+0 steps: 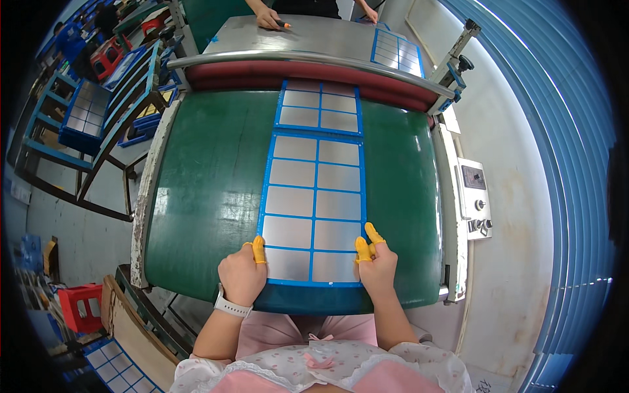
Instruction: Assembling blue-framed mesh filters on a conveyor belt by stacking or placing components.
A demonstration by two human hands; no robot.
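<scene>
A flat blue-framed panel with silvery rectangular cells (291, 200) lies lengthwise on the green conveyor belt (203, 177). My left hand (242, 272) is closed at its near left edge, with a yellow finger cot on the digit pressed there. On the opposite edge, my right hand (378, 265) is closed too, with yellow cots on its thumb and finger. Just beyond the held panel's far end is a second similar panel (337, 122), whose far end reaches under the dark red roller (249, 75).
A metal bar (301, 57) spans the belt above the roller. Past it, a co-worker's hand (267, 18) holds an orange-and-black tool over a grey metal table (321, 38); another panel (398, 52) lies there. A control box (474, 190) is at right, a blue rack (98, 157) at left.
</scene>
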